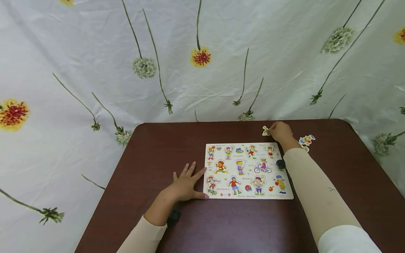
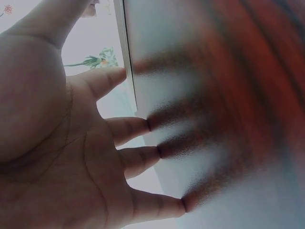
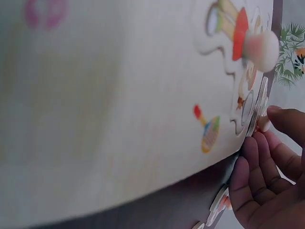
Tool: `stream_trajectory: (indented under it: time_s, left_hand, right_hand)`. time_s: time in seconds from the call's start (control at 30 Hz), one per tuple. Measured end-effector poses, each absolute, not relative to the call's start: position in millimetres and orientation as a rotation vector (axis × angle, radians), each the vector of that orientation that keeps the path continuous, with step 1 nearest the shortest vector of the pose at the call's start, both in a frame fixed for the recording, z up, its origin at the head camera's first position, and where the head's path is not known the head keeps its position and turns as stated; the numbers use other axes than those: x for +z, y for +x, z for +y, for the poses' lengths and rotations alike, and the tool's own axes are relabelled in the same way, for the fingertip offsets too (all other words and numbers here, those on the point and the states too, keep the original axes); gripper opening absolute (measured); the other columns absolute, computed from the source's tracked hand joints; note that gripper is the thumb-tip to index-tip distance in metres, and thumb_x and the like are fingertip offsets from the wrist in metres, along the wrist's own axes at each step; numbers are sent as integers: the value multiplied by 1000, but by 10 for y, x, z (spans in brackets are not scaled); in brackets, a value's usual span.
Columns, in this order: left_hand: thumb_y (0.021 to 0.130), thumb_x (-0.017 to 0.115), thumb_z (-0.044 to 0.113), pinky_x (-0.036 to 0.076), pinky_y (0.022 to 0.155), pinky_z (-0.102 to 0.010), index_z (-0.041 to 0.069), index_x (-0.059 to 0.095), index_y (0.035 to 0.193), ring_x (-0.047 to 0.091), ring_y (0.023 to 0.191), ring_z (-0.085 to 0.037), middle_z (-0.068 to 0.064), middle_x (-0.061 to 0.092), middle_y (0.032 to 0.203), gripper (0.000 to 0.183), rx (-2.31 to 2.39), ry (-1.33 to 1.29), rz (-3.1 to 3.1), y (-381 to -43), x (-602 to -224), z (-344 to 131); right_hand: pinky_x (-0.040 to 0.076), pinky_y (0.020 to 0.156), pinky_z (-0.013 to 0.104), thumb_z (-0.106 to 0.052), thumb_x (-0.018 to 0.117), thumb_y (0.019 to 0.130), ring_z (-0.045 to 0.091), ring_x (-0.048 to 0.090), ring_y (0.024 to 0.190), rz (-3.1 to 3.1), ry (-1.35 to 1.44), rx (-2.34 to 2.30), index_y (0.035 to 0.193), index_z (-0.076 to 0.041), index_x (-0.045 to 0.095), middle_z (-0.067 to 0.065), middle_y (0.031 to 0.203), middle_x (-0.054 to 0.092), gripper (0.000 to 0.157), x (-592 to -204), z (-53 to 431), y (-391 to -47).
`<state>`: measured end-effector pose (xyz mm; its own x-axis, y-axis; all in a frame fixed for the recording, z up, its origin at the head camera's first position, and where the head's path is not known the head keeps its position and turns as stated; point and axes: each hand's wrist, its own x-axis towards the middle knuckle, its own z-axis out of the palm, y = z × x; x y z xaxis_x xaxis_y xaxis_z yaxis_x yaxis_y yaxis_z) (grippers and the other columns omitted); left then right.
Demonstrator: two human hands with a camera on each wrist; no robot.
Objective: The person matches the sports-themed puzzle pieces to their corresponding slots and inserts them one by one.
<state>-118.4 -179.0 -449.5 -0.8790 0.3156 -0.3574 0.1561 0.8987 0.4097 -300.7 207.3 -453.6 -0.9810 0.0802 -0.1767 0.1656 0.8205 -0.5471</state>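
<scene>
A white puzzle board [image 1: 230,168] printed with children playing sports lies on the dark table. My left hand [image 1: 181,188] is spread with straight fingers, its thumb and index fingertips touching the board's left edge; the left wrist view shows its palm [image 2: 57,124]. Beyond the board's far right corner, my right hand [image 1: 281,131] pinches a small figure-shaped puzzle piece [image 1: 265,131] between thumb and fingers. In the right wrist view the pinched piece [image 3: 261,102] appears past the board's edge [image 3: 157,171], with its knob at the fingertips of the right hand [image 3: 274,167].
Another loose figure piece [image 1: 307,140] lies right of my right hand, with one more [image 1: 305,148] partly hidden by the arm. The brown table [image 1: 164,147] meets a white flowered cloth [image 1: 221,88] at its far edge. A seated piece with a pale knob [image 3: 263,51] stands up from the board.
</scene>
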Motion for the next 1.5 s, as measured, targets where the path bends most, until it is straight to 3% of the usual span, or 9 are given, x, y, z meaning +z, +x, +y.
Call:
stream_trajectory:
  time_s: [0.2,0.4,0.83,1.1,1.5]
  left_hand:
    - [78,81,58,7,113,-81,33,30,160,3,158,-41,-16,7,171,101,514,347,2640,-1173,-4501,-1784]
    - [78,81,58,7,113,-80,32,29,161,3,158,-41,-16,7,171,101,514,346,2642,-1169,-4501,-1776]
    - [78,81,57,5,113,-80,32,29,161,3,158,-41,-16,8,171,101,517,344,2643,-1166,-4480,-1766]
    - [78,81,58,6,113,-81,32,29,161,3,158,-41,-16,8,171,101,500,343,2648,-1171,-4488,-1777]
    - [78,81,57,6,113,-80,33,29,160,3,158,-41,-16,7,171,100,495,341,2652,-1180,-4505,-1780]
  right_hand:
    - [48,88,54,-25,57,102,38,59,100,2854,188,-840,103,-1,61,23,114,64,24,-4526,2066,-2981]
    - [49,84,52,-24,56,103,37,58,97,2874,164,-825,101,0,62,23,113,63,24,-4524,2091,-2979]
    - [48,88,49,-21,57,101,36,57,102,2894,97,-930,113,0,63,22,115,63,24,-4447,2059,-2904]
    - [48,73,37,-18,62,97,29,62,88,2919,-28,-1028,106,-2,67,17,102,68,19,-4377,1928,-2853]
    - [49,78,38,-19,62,99,28,62,92,2881,-193,-1040,110,-3,67,16,105,67,20,-4291,1666,-2655]
